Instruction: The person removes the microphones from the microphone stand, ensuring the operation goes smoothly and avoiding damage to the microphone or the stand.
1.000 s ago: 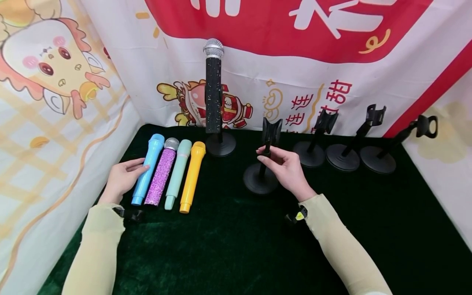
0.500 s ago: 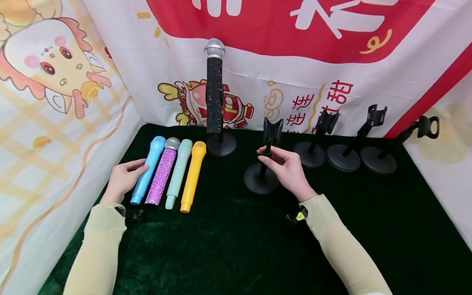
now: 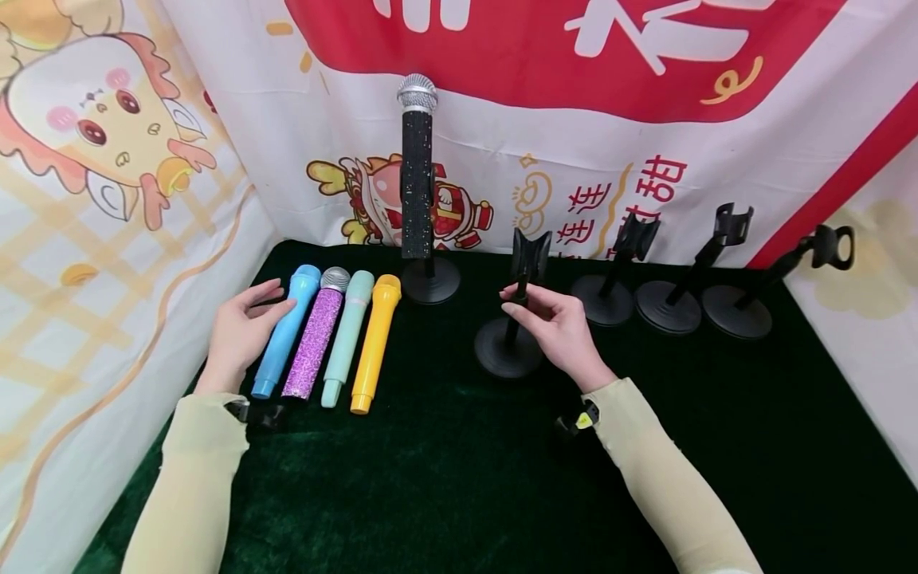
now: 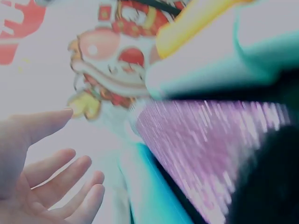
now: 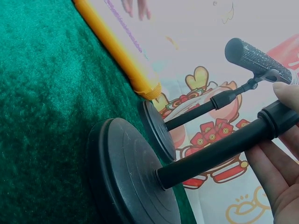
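The left hand (image 3: pixel 240 339), thumb and fingers apart, was at the blue microphone (image 3: pixel 285 339), leftmost of four lying at left on the green cloth (image 3: pixel 430 478); whether hand and microphone touched was unclear. To its right lay the purple microphone (image 3: pixel 313 343), pale green microphone (image 3: pixel 347 343) and yellow microphone (image 3: pixel 376 347). Well right of these, the right hand (image 3: pixel 558 328) pinched an upright black stand (image 3: pixel 511 333).

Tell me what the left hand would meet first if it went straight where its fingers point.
The left hand would probably meet the blue microphone first, though the hand's height is unclear.
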Action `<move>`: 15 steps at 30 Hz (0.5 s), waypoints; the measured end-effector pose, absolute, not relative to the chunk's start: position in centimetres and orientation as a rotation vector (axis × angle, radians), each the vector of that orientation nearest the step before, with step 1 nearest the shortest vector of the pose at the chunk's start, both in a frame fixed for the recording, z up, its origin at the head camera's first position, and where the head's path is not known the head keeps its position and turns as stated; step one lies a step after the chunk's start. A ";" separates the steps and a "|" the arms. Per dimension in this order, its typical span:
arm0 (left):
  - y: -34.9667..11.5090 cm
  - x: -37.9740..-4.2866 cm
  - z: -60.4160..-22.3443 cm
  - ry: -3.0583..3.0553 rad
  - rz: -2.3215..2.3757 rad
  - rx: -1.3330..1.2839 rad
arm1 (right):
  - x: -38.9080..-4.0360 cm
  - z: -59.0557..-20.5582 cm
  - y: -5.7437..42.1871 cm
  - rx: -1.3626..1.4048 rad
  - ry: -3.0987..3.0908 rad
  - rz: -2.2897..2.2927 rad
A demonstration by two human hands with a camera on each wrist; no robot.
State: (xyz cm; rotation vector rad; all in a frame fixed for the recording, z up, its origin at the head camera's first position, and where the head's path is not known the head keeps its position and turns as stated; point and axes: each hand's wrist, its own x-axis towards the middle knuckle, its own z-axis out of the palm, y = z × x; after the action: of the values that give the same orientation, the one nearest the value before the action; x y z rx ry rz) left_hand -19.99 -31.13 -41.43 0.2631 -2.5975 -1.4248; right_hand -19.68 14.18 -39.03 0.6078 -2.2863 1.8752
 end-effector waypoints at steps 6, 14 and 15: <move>-27.8 -19.6 -38.9 -2.488 -1.505 0.158 | -19.7 -39.0 14.1 0.598 -2.288 1.873; -23.5 -18.8 -36.5 -2.356 -1.611 -0.106 | -19.8 -39.0 14.1 0.580 -2.301 1.875; -23.0 -18.7 -36.2 -2.347 -1.622 -0.139 | -19.8 -39.0 14.1 0.579 -2.301 1.873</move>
State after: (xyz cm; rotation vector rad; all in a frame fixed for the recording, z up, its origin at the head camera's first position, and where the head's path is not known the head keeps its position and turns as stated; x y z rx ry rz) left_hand -18.72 -22.95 -36.23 -0.1391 -2.3468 -1.6223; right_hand -19.80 14.12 -39.01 0.5789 -2.3012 1.8730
